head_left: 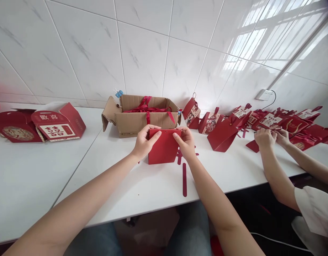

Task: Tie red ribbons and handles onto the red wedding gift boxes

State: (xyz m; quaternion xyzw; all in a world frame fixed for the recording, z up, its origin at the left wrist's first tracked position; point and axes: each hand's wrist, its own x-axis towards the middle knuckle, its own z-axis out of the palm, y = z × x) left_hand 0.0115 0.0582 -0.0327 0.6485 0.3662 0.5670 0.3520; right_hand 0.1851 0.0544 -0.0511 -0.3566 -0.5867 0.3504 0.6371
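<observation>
A plain red gift box (pixel 163 149) stands on the white table in front of me, a small hole near its top edge. At its upper left corner my left hand (pixel 147 140) grips it, thumb on the near face and fingers behind. My right hand (pixel 185 141) pinches the upper right corner the same way. Just right of the box, partly behind my right hand, lie several dark red strips. One separate dark red strip (pixel 184 180) lies nearer the table's front edge. What my fingers touch behind the box is hidden.
An open cardboard box (pixel 134 124) with red ribbons stands behind. Red patterned boxes (pixel 57 126) sit at left. Finished-looking red boxes (pixel 212 122) line the right, where a co-worker's hands (pixel 268 138) handle another. A white power socket (pixel 265 95) is by the tiled wall.
</observation>
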